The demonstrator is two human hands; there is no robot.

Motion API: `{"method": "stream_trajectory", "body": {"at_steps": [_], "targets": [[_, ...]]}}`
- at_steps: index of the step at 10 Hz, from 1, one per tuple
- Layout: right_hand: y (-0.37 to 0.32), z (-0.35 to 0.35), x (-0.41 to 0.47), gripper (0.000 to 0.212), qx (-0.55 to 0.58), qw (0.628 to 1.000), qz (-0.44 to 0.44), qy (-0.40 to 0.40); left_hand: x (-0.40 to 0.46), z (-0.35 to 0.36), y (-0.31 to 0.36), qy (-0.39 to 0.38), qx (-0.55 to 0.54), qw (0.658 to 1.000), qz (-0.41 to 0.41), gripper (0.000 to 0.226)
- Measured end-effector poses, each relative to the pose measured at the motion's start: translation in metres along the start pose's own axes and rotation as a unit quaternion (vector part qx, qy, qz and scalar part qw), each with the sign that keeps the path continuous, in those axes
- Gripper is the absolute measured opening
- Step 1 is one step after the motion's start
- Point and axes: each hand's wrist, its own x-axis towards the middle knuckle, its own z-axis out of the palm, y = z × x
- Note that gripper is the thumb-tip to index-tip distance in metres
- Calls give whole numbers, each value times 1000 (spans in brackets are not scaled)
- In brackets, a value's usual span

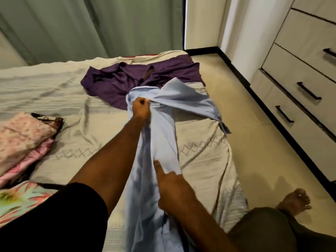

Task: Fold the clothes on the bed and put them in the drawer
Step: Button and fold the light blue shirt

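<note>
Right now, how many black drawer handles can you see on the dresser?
4. The top handle is cut off at the right edge, the second handle sits below it, the third handle lower left, and a fourth barely shows. More may be out of frame.

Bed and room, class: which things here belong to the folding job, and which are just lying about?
Job: blue shirt, held by left hand and right hand; purple garment; drawers; bed.

Lying about: pink cloth, floral cloth, curtain.

A home bedroom is showing here: a bed (pixel 76 99) is lying under a cream spread, green curtains (pixel 72 24) are hanging behind, and a chest of drawers (pixel 298 73) is standing alongside.
</note>
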Motion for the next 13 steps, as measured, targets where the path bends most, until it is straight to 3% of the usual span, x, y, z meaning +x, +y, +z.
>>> {"method": "stream_trajectory", "body": {"at_steps": [1,2,3,4,6,7,8,9,10,11,12,13], "targets": [[-16,40,56,64,-241,874,216,362,14,-52,-41,39,67,995,-69,10],[-55,73,38,49,-51,990,45,124,14,-80,-65,16,118,987,-109,13],[-52,68,30,58,-34,996,40,69,-10,-88,-58,-25,151,987,-50,31],[-30,60,13,77,-27,999,15,32,-61,-98,-41,-14,201,978,63,36],[-5,44,-35,81,-149,987,35,44,-205,-139,-39,-61,210,976,-9,31],[-1,55,-52,64,-102,990,53,77,-279,-162,-40,-110,193,974,-50,42],[-17,70,-55,51,-102,987,71,98,-328,-176,-35,-182,127,961,-162,64],[-56,96,-58,44,-103,991,60,66,-343,-185,-40,-194,96,952,-215,67],[-86,121,-70,31,-90,993,11,75,-342,-197,-50,-177,61,952,-243,41],[-90,122,-80,35,-37,996,0,79,-345,-219,-54,-191,149,948,-208,26],[-66,95,-77,29,-19,988,2,152,-339,-231,-47,-179,217,952,-122,33],[-28,56,-61,19,-32,977,44,208,-299,-218,-45,-110,249,961,44,37]]}}
